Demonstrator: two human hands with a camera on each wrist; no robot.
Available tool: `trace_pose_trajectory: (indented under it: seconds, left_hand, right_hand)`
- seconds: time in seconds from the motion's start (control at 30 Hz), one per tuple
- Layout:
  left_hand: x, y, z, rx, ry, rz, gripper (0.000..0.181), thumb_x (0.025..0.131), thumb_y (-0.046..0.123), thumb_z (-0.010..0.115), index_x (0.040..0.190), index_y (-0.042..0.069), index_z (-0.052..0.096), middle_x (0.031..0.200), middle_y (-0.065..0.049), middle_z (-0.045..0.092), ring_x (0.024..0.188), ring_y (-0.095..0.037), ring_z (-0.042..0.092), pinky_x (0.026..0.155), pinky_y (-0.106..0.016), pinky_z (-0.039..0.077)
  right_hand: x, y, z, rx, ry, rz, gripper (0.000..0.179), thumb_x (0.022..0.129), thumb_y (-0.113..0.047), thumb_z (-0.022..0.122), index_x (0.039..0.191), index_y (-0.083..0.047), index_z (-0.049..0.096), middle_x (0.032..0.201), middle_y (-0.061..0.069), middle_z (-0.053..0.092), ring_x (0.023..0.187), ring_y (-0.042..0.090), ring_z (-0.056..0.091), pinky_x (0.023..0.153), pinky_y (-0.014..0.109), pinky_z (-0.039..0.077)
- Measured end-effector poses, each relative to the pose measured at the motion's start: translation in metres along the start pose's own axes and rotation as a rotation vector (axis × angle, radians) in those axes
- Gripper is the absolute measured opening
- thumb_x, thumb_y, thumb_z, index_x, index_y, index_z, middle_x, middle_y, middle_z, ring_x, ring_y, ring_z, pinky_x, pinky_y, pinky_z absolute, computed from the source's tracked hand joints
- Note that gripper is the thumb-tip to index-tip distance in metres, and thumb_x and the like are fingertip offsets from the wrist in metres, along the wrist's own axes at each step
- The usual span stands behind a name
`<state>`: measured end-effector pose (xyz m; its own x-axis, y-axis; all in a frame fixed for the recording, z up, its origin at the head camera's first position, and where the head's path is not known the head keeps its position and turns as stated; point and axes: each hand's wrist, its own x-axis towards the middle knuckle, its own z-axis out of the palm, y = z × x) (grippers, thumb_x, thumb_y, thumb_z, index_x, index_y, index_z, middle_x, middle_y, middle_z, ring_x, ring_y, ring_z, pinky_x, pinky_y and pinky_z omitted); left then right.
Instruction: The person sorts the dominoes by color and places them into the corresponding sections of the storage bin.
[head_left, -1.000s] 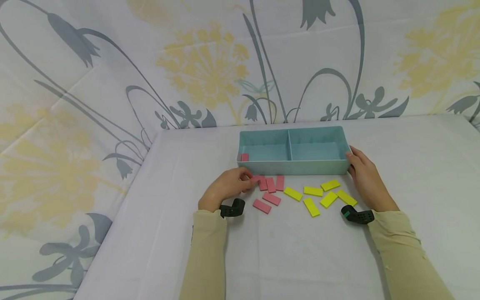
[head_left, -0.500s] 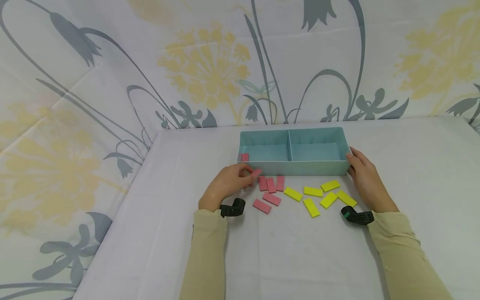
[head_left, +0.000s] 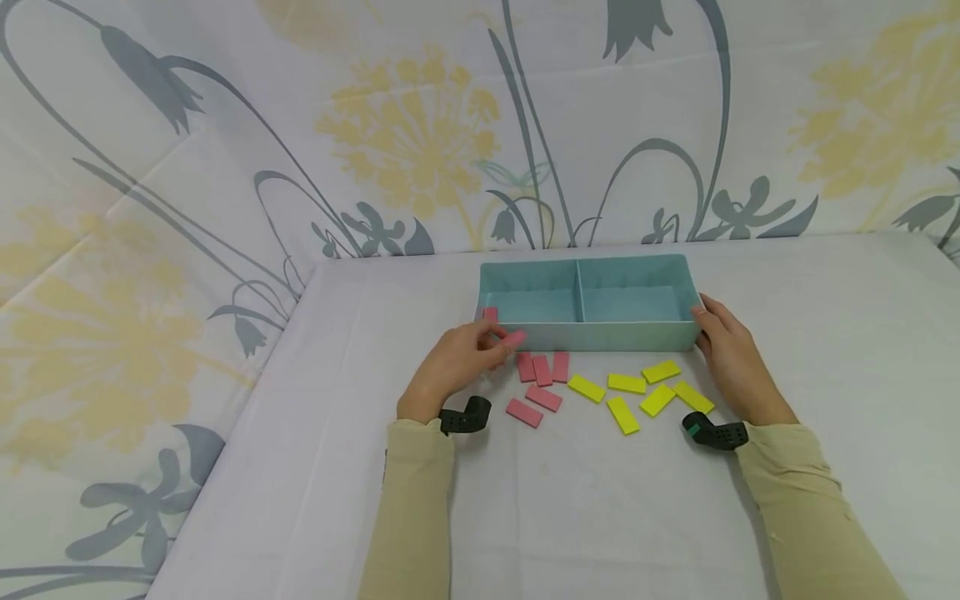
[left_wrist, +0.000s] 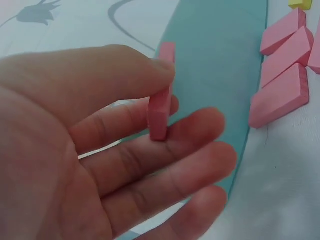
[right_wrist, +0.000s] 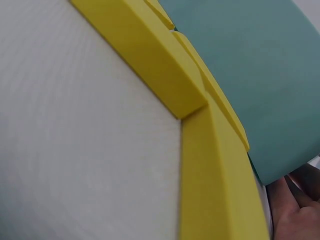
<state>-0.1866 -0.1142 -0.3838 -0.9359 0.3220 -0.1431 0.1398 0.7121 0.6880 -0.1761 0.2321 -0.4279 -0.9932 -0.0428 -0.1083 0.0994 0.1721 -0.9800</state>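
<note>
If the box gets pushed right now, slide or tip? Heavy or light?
The box would probably slide rather than tip: it looks long and low. Likely light for its size: thin walls, one pink block visible inside. The right hand at its right end would likely steady it.

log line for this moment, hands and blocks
left hand: pinches pink block | right hand: holds teal box, right end | left compartment: another pink block | yellow blocks: on table
</note>
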Motion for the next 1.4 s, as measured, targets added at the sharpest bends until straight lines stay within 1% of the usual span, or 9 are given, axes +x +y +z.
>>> trace_pose_trajectory:
  seconds: [0.13, 0.27, 0.43, 0.63, 0.9, 1.03, 1.13, 1.23, 1.4]
  left_hand:
    - [-0.001, 0.001, -0.003, 0.002, 0.023, 0.014, 0.031, 0.084, 0.040, 0.057, 0.109, 0.021, 0.059, 0.086, 0.007, 0.059, 0.078, -0.011, 0.054, 0.069, -0.027, 0.045]
    - [-0.003, 0.000, -0.007, -0.029, 0.064, 0.036, 0.028, 0.084, 0.033, 0.059, 0.109, 0.021, 0.059, 0.084, 0.004, 0.060, 0.079, -0.014, 0.056, 0.069, -0.027, 0.045]
    - [-0.003, -0.001, -0.010, -0.047, 0.105, 0.046, 0.027, 0.085, 0.023, 0.059, 0.112, 0.021, 0.059, 0.084, 0.005, 0.059, 0.078, -0.013, 0.056, 0.067, -0.028, 0.045]
    - [-0.004, 0.000, -0.011, -0.058, 0.133, 0.046, 0.033, 0.085, 0.022, 0.058, 0.118, 0.021, 0.058, 0.093, 0.007, 0.058, 0.081, -0.010, 0.055, 0.067, -0.028, 0.045]
    - [-0.005, 0.001, -0.011, -0.086, 0.181, 0.050, 0.030, 0.087, 0.027, 0.054, 0.117, 0.024, 0.058, 0.099, 0.007, 0.058, 0.089, -0.010, 0.051, 0.069, -0.029, 0.046]
    - [-0.004, 0.000, -0.010, -0.068, 0.242, 0.088, 0.028, 0.087, 0.024, 0.055, 0.114, 0.022, 0.060, 0.099, 0.007, 0.057, 0.089, -0.010, 0.051, 0.067, -0.028, 0.046]
    - [-0.004, 0.000, -0.009, -0.045, 0.286, 0.098, 0.027, 0.087, 0.022, 0.057, 0.114, 0.020, 0.061, 0.096, 0.006, 0.057, 0.087, -0.010, 0.051, 0.066, -0.027, 0.045]
    - [-0.003, 0.001, -0.008, -0.019, 0.308, 0.088, 0.027, 0.086, 0.022, 0.059, 0.113, 0.020, 0.062, 0.094, 0.006, 0.056, 0.087, -0.009, 0.050, 0.067, -0.026, 0.044]
    - [-0.002, 0.002, -0.004, 0.046, 0.332, 0.100, 0.027, 0.084, 0.022, 0.061, 0.110, 0.017, 0.063, 0.095, 0.004, 0.056, 0.083, -0.011, 0.049, 0.068, -0.026, 0.043]
  right_hand:
    - [0.000, 0.001, 0.000, 0.016, -0.001, -0.001, 0.070, 0.091, -0.053, 0.029, 0.144, -0.015, 0.004, 0.149, 0.001, -0.002, 0.134, 0.014, 0.006, 0.105, 0.033, 0.017]
    - [0.000, -0.001, 0.001, 0.029, -0.002, 0.002, 0.072, 0.090, -0.053, 0.030, 0.144, -0.015, 0.003, 0.149, 0.001, -0.002, 0.134, 0.015, 0.006, 0.104, 0.032, 0.017]
    - [0.000, -0.001, 0.001, 0.024, 0.004, 0.016, 0.073, 0.089, -0.055, 0.030, 0.144, -0.015, 0.002, 0.149, 0.001, -0.003, 0.134, 0.015, 0.005, 0.104, 0.034, 0.017]
    - [0.000, -0.001, 0.001, 0.019, 0.002, 0.016, 0.073, 0.089, -0.055, 0.030, 0.144, -0.016, 0.002, 0.149, 0.001, -0.003, 0.134, 0.015, 0.005, 0.104, 0.034, 0.017]
    - [-0.001, -0.001, 0.001, 0.023, 0.000, 0.007, 0.073, 0.089, -0.055, 0.030, 0.144, -0.016, 0.002, 0.149, 0.001, -0.003, 0.134, 0.015, 0.005, 0.105, 0.033, 0.016]
    - [-0.001, 0.000, 0.001, 0.024, 0.002, 0.008, 0.072, 0.089, -0.054, 0.030, 0.144, -0.016, 0.003, 0.149, 0.001, -0.003, 0.134, 0.015, 0.005, 0.105, 0.033, 0.016]
    - [-0.001, 0.000, 0.000, 0.027, 0.003, 0.004, 0.072, 0.090, -0.054, 0.030, 0.144, -0.016, 0.003, 0.149, 0.001, -0.002, 0.134, 0.015, 0.005, 0.105, 0.033, 0.016]
    - [0.000, 0.000, 0.000, 0.026, 0.004, 0.003, 0.072, 0.089, -0.054, 0.030, 0.144, -0.016, 0.003, 0.149, 0.001, -0.002, 0.134, 0.015, 0.006, 0.104, 0.033, 0.017]
    - [-0.001, -0.001, 0.001, 0.030, 0.005, 0.005, 0.073, 0.089, -0.054, 0.030, 0.144, -0.014, 0.003, 0.149, 0.002, -0.002, 0.134, 0.016, 0.006, 0.105, 0.033, 0.017]
